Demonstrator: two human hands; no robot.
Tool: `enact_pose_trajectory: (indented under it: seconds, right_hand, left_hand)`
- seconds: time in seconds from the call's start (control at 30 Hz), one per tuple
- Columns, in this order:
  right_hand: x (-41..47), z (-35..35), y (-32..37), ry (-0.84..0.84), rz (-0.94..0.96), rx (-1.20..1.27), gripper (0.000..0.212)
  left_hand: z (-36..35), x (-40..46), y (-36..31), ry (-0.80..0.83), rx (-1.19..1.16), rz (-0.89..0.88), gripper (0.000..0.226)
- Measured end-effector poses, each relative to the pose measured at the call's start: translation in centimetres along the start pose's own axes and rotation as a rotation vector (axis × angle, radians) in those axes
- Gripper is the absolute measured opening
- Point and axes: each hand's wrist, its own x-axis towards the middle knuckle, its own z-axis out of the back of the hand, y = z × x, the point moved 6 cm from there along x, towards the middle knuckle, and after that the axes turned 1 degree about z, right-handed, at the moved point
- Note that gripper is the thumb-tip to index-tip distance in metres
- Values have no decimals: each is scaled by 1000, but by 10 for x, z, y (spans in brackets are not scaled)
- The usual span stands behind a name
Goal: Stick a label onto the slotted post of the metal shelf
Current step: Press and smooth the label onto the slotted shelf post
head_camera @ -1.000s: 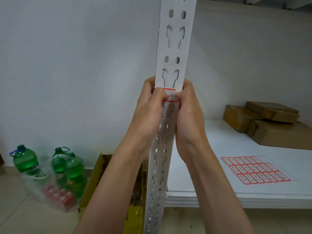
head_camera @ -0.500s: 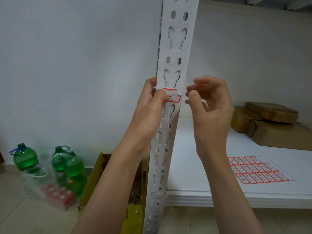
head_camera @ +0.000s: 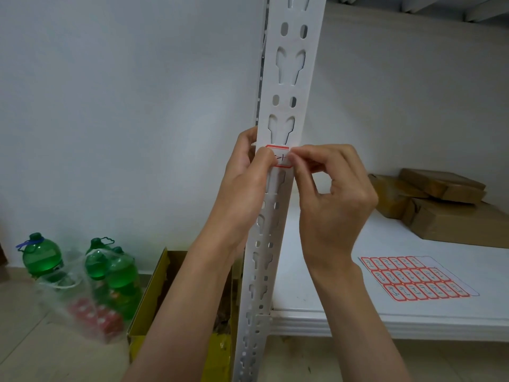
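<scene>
While both arms reach up from the bottom of the view, the two hands meet at one white slotted post (head_camera: 283, 111) of the metal shelf. The left hand (head_camera: 242, 186) wraps around the left edge of the post, fingers curled behind it, and its thumb presses on the left end of one small label (head_camera: 281, 157) with a red border. The right hand (head_camera: 336, 199) is bent at the wrist, with its thumb and first finger pressed close together on the right end of that label. Its other fingers are curled loosely. The label lies flat across the front of the post, between the two hands, just under a big slot.

Below and to the right of the right hand, one sheet of labels (head_camera: 413, 278) lies on the white shelf board (head_camera: 316, 271). It shows three rows of red-edged stickers. Farther right sit three brown parcels (head_camera: 440, 205), stacked and touching. Down to the left of the left hand stand three green bottles (head_camera: 110, 274), two of them in a clear bag. One yellow cardboard box (head_camera: 154, 299) sits on the floor just beside the post.
</scene>
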Motion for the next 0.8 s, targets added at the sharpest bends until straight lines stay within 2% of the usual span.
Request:
enact_pose_trajectory:
  seconds: [0.13,0.23,0.3,0.4,0.47,0.6,0.8]
  right_hand:
    - [-1,-9,4,15,-51,11,3]
    - [-4,-15,-9,57,-154,23,13]
    - [-8,-14,-29,73,-301,41,17]
    - [-15,-3,-63,48,-577,45,13]
    - [-15,4,-73,53,-680,44,11]
    - [-18,10,-78,65,-764,103,19]
    - [-26,5,-83,178,-808,82,16]
  left_hand:
    - [0,0,1,1,-14,0,28]
    - [0,0,1,17,-27,1,26]
    - [0,0,1,30,-28,2,25]
    - [0,0,1,30,-22,12,24]
    - [1,0,2,27,-24,19,25]
    - [1,0,2,15,-11,8,26]
    - [1,-1,2,-11,4,-11,24]
